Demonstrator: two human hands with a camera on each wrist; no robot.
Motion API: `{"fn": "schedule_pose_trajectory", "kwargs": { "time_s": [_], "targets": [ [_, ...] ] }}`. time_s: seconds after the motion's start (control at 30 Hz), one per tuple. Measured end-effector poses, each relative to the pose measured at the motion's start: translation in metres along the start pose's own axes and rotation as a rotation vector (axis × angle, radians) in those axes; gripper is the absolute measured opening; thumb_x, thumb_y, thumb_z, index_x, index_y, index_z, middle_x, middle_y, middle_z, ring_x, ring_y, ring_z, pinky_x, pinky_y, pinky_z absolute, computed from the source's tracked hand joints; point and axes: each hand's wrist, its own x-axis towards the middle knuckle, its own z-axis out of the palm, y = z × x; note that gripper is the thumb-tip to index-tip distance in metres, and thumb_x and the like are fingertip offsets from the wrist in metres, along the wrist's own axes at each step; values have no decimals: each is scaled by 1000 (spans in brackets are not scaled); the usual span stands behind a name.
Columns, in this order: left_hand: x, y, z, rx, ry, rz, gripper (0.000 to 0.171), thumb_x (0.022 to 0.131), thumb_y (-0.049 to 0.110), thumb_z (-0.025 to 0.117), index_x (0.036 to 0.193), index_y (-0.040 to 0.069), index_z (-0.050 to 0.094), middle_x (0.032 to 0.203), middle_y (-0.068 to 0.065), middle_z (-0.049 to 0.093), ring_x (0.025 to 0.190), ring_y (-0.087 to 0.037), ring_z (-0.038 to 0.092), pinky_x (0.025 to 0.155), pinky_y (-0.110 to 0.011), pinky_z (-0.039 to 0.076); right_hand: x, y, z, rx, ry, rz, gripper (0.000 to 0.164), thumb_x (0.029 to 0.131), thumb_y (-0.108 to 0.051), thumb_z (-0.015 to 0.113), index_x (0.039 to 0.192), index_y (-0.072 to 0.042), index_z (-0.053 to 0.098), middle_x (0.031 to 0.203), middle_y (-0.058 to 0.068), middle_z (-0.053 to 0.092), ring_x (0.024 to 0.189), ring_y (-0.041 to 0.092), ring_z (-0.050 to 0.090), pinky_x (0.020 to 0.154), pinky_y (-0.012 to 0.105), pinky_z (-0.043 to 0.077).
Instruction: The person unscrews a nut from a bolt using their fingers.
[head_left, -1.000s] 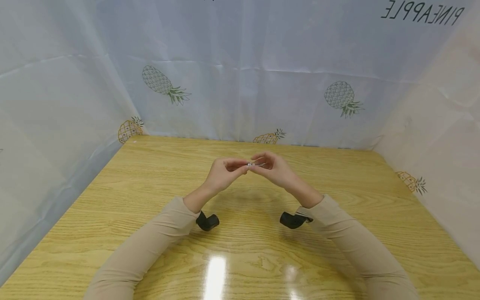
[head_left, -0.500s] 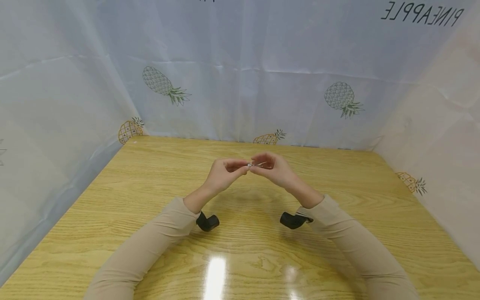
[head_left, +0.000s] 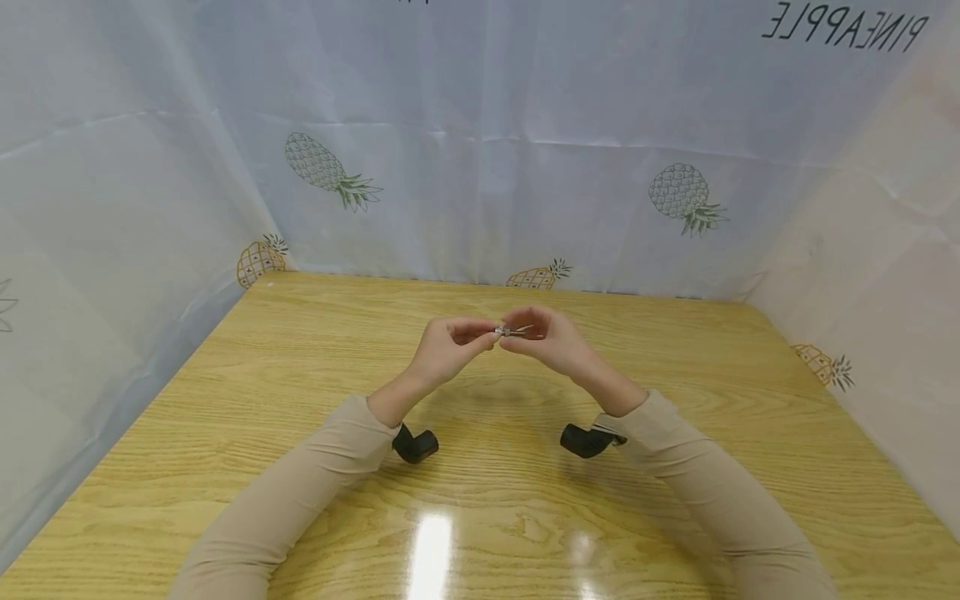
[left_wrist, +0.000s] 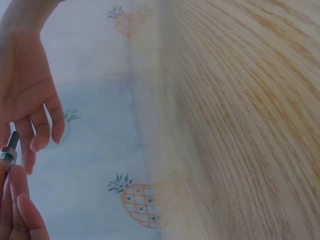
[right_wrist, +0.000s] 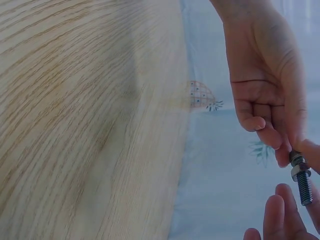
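Note:
A metal bolt (right_wrist: 303, 188) with a hex nut (right_wrist: 300, 170) threaded on it is held level above the table. My left hand (head_left: 447, 346) pinches its head end between thumb and fingers. From there the bare thread points toward my right hand (head_left: 549, 340), whose thumb and index finger stand apart on either side of the nut. One fingertip (right_wrist: 311, 151) is right at the nut in the right wrist view. The other right-hand fingers (left_wrist: 37, 127) hang loosely bent in the left wrist view. The bolt head is mostly hidden by the left fingertips.
Below the hands spreads a wood-grain table (head_left: 300, 367). White curtains (head_left: 480, 167) printed with pineapples enclose its back and sides. Black curved mounts (head_left: 415, 444) stick out beneath both sleeve cuffs. A tiny white speck (head_left: 271, 284) lies at the far left corner.
The right thumb and index finger have shifted slightly around the nut and spread apart, leaving more of the nut and thread showing. My left hand stays in place.

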Motion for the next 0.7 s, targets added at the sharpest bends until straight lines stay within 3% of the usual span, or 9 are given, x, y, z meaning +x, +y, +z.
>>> {"fn": "schedule_pose_trajectory", "kwargs": {
  "time_s": [0.2, 0.47, 0.7],
  "targets": [
    [-1, 0, -1, 19, -1, -9, 25, 89, 18, 64, 109, 4, 70, 108, -15, 70, 93, -23, 68, 80, -31, 56, 1, 1, 0, -16, -49, 36, 36, 96, -33, 52, 121, -9, 61, 111, 16, 67, 103, 33, 60, 93, 46, 48],
    [0, 1, 0, -3, 11, -18, 24, 88, 15, 65, 107, 2, 70, 106, -17, 70, 89, -21, 69, 78, -29, 57, 0, -2, 1, 12, 2, -12, 30, 89, -15, 63, 116, -4, 59, 117, 16, 62, 105, 29, 62, 88, 37, 53],
    [-1, 2, -1, 14, 2, -16, 25, 89, 18, 64, 109, 4, 69, 108, -16, 70, 93, -22, 68, 80, -31, 56, 0, -3, 0, 9, -20, 16, 33, 96, -27, 54, 121, -7, 59, 112, 16, 66, 103, 32, 61, 88, 38, 52]
  ]
}}
